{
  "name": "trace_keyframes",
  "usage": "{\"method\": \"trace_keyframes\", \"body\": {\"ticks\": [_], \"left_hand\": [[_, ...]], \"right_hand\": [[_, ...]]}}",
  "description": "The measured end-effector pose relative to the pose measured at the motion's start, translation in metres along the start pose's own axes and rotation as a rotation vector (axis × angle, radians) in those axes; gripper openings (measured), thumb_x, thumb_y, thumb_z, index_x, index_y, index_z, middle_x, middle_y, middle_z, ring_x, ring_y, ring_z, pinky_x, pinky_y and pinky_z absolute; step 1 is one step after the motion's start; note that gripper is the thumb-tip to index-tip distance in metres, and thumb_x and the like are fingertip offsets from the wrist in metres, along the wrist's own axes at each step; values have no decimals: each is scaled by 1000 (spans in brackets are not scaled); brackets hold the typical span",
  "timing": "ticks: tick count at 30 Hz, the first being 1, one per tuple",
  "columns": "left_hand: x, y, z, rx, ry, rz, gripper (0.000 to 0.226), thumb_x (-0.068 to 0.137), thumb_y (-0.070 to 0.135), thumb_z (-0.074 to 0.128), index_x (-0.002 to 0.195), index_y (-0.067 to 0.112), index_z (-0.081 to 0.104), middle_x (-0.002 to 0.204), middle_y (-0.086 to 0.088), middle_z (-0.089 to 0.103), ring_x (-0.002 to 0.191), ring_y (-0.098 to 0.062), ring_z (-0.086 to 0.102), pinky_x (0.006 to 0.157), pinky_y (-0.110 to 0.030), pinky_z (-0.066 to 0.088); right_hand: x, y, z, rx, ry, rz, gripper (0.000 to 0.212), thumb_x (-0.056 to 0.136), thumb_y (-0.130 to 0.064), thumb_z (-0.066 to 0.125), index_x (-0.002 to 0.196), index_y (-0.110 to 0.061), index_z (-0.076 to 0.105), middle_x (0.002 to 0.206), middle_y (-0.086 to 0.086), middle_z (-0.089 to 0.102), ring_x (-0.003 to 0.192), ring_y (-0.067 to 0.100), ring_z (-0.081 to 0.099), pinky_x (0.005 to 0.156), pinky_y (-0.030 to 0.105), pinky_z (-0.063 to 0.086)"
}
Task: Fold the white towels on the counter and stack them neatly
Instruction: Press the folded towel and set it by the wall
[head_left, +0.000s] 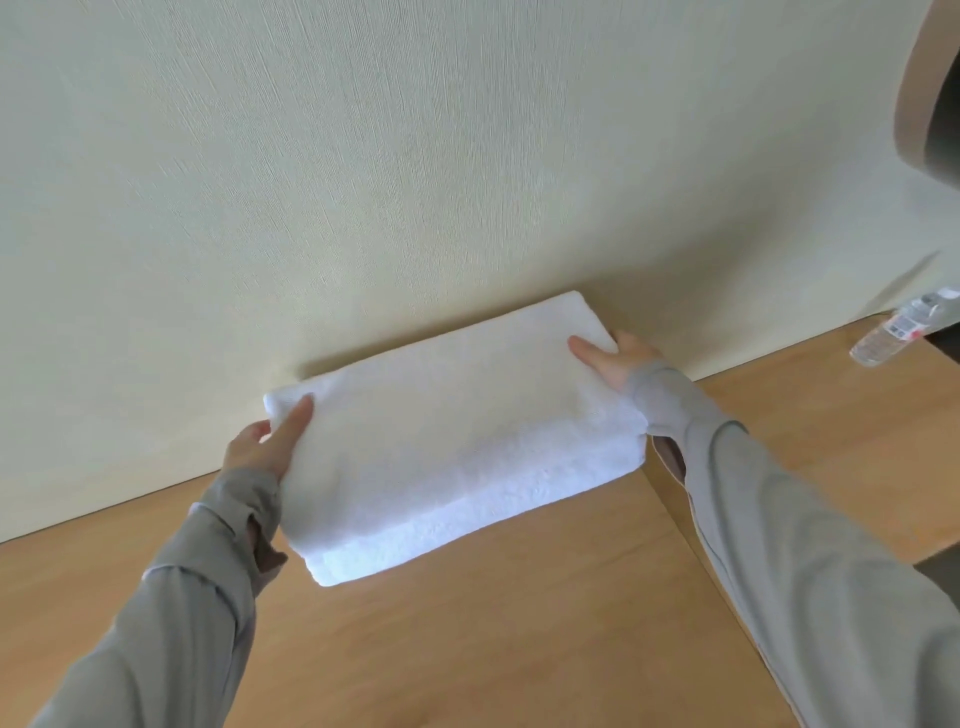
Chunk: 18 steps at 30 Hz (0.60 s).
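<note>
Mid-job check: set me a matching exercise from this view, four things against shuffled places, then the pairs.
Things:
1 folded towel
2 left hand
3 right hand
4 plastic bottle

Places:
a far right of the view
b holds the towel's left end
c between both hands, by the wall
d holds the towel's right end

Pairs: 1-c, 2-b, 3-d, 4-a

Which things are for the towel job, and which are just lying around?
For the job: white towel pile, gripped at its ends by the left hand and right hand; wooden counter under it.
Just lying about: clear plastic bottle at the far right.
</note>
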<state>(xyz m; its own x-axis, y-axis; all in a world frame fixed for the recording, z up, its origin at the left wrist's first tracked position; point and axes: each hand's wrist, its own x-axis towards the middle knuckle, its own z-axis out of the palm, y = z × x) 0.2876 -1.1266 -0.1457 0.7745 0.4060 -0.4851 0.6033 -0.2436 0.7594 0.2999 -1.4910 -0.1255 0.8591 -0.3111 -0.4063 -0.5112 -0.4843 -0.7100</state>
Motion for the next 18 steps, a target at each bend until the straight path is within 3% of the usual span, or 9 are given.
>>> {"method": "trace_keyframes", "body": {"ticks": [4, 8, 10, 12, 13, 15, 18], "left_hand": [[-2, 2, 1, -12, 0, -15, 78, 78, 58, 62, 134, 5, 47, 130, -16, 54, 106, -31, 54, 89, -35, 39], [-15, 18, 0, 138, 80, 84, 75, 84, 51, 59, 140, 8, 34, 142, -17, 41, 124, -37, 44, 103, -42, 35], [-40, 25, 4, 344, 277, 316, 72, 88, 46, 56, 143, 9, 28, 147, -16, 31, 131, -37, 34, 107, -47, 29], [-73, 28, 27, 546, 384, 675, 65, 93, 44, 44, 145, 9, 28, 151, -15, 27, 136, -34, 28, 109, -48, 24], [-86, 29, 44, 696, 345, 809, 63, 96, 46, 33, 147, 11, 23, 155, -12, 20, 141, -30, 21, 112, -47, 18], [-99, 27, 78, 963, 181, 889, 62, 95, 48, 10, 150, 22, 0, 159, -1, -6, 146, -19, -6, 117, -43, -2], [-86, 20, 99, 1116, 11, 838, 57, 97, 47, 4, 148, 28, -12, 157, 7, -18, 143, -13, -19, 116, -44, -12]], "right_hand": [[2, 0, 3, -85, 18, 26, 55, 84, -59, 50, 122, -19, 51, 100, 1, 51, 85, 23, 49, 73, 29, 37], [-4, -1, 5, -241, 83, 49, 60, 87, -58, 44, 128, -14, 44, 117, 8, 52, 97, 28, 49, 79, 34, 39], [-11, -1, 10, -486, 332, -113, 58, 91, -50, 42, 134, -12, 36, 134, 11, 42, 120, 30, 40, 92, 41, 36], [-21, -12, 24, -579, 469, -469, 52, 95, -37, 40, 140, -14, 32, 145, 8, 36, 134, 26, 30, 104, 44, 28], [-26, -20, 35, -610, 411, -620, 50, 96, -34, 38, 143, -16, 30, 150, 4, 31, 139, 22, 23, 110, 45, 21], [-35, -33, 61, -734, 205, -773, 51, 98, -35, 30, 147, -22, 21, 156, -3, 17, 144, 14, 7, 116, 47, 3], [-33, -25, 76, -898, 51, -709, 54, 99, -43, 15, 149, -28, 4, 158, -9, -2, 144, 9, -7, 116, 45, -5]]}}
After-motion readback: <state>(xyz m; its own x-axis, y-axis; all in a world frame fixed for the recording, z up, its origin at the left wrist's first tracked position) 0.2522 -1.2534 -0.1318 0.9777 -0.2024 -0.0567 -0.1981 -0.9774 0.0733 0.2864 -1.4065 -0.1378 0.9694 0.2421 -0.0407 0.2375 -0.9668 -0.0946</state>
